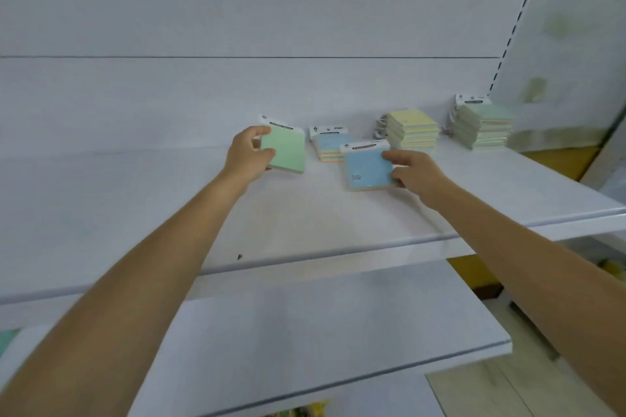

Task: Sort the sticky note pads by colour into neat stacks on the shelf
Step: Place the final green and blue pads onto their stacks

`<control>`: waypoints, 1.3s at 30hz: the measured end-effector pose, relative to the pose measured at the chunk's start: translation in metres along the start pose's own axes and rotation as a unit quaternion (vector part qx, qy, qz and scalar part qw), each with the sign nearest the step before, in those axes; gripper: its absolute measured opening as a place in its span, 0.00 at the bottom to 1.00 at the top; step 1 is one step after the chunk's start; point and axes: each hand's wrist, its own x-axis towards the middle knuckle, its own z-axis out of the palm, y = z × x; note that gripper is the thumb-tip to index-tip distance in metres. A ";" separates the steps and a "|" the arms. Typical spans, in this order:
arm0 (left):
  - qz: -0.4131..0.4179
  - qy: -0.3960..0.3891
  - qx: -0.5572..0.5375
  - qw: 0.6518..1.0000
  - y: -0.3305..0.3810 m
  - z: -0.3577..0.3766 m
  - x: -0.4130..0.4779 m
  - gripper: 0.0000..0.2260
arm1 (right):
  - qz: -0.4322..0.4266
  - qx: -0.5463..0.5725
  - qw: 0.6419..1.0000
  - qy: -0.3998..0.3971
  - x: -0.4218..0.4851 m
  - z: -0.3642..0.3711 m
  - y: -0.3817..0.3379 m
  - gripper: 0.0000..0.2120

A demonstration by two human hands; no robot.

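Two pads we are holding near the shelf's (305,220) back edge, the left hand (249,154) gripping a green pad (286,154) and the right hand (413,173) pinching a blue pad (367,169), likely bringing each to its matching stack: the blue stack (330,145) just behind, the green stack (487,127) by the right rear corner.

A white shelf (305,220) with a rounded front edge runs across the view. Along its back, from middle to right, stand a short stack of blue-topped pads (330,145), a taller yellow-topped stack (411,130) and a pale green stack (484,127) in the right corner. A small dark speck (239,257) lies near the front edge.
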 end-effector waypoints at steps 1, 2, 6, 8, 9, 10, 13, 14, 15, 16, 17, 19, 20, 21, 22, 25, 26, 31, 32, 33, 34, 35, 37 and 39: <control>-0.010 0.013 -0.004 1.000 0.000 0.000 0.006 0.19 | 0.000 -0.003 1.000 -0.005 0.010 0.001 -0.001 0.22; -0.018 0.025 -0.010 0.999 0.000 -0.001 0.012 0.19 | -0.002 -0.005 1.000 -0.008 0.020 0.002 -0.004 0.22; -0.022 0.045 -0.023 0.998 -0.003 0.003 0.037 0.19 | -0.017 -0.012 1.000 -0.014 0.059 0.017 -0.020 0.22; -0.013 0.045 -0.028 0.999 -0.006 0.007 0.047 0.20 | -0.027 -0.023 0.999 -0.012 0.075 0.027 -0.027 0.22; -0.007 0.046 -0.032 0.998 -0.008 0.010 0.052 0.20 | -0.032 -0.034 0.999 -0.009 0.082 0.032 -0.029 0.22; -0.001 0.048 -0.038 0.998 -0.010 0.012 0.055 0.19 | -0.036 -0.045 0.998 -0.005 0.088 0.037 -0.032 0.22; 0.012 0.040 -0.050 0.998 -0.015 0.019 0.061 0.19 | -0.038 -0.074 0.996 -0.011 0.103 0.049 -0.035 0.21; 0.012 0.037 -0.050 0.998 -0.017 0.019 0.063 0.19 | -0.040 -0.077 0.996 -0.018 0.107 0.052 -0.035 0.21; 0.009 0.035 -0.048 0.998 -0.019 0.019 0.064 0.19 | -0.045 -0.084 0.995 -0.023 0.111 0.055 -0.035 0.21; 0.006 0.035 -0.047 0.998 -0.021 0.018 0.066 0.19 | -0.054 -0.098 0.993 -0.023 0.114 0.057 -0.035 0.20; 0.002 0.036 -0.047 0.998 -0.023 0.017 0.067 0.19 | -0.064 -0.118 0.991 -0.021 0.116 0.059 -0.035 0.20; -0.005 0.039 -0.044 0.998 -0.025 0.016 0.067 0.19 | -0.077 -0.163 0.983 -0.018 0.119 0.062 -0.033 0.20; -0.007 0.040 -0.040 0.998 -0.026 0.016 0.067 0.19 | -0.075 -0.189 0.979 -0.016 0.120 0.063 -0.032 0.20; -0.006 0.040 -0.036 0.999 -0.026 0.016 0.066 0.19 | -0.071 -0.216 0.974 -0.016 0.120 0.064 -0.030 0.20; -0.003 0.040 -0.033 0.999 -0.026 0.017 0.066 0.19 | -0.069 -0.237 0.969 -0.018 0.120 0.065 -0.029 0.20; 0.010 0.044 -0.033 0.998 -0.021 0.018 0.065 0.19 | -0.077 -0.270 0.960 -0.022 0.121 0.064 -0.027 0.18; 0.012 0.045 -0.033 0.998 -0.018 0.019 0.064 0.19 | -0.082 -0.281 0.956 -0.025 0.121 0.064 -0.027 0.19; 0.023 0.058 -0.041 0.997 -0.004 0.033 0.060 0.19 | -0.172 -0.253 0.952 0.005 0.112 0.051 -0.021 0.19; 0.027 0.060 -0.049 0.997 0.000 0.040 0.060 0.19 | -0.195 -0.231 0.953 0.010 0.107 0.044 -0.018 0.18; 0.029 0.064 -0.056 0.996 0.005 0.048 0.061 0.19 | -0.217 -0.212 0.953 0.009 0.101 0.035 -0.015 0.17; 0.028 0.067 -0.066 0.995 0.010 0.058 0.061 0.19 | -0.241 -0.198 0.950 0.004 0.094 0.025 -0.011 0.17; 0.025 0.068 -0.079 0.994 0.016 0.070 0.061 0.19 | -0.265 -0.192 0.945 -0.003 0.088 0.013 -0.006 0.16; 0.023 0.060 -0.109 0.992 0.028 0.096 0.061 0.19 | -0.304 -0.202 0.931 -0.010 0.080 -0.015 0.003 0.15; 0.030 0.042 -0.123 0.991 0.040 0.125 0.060 0.19 | -0.313 -0.222 0.923 -0.001 0.078 -0.048 0.014 0.16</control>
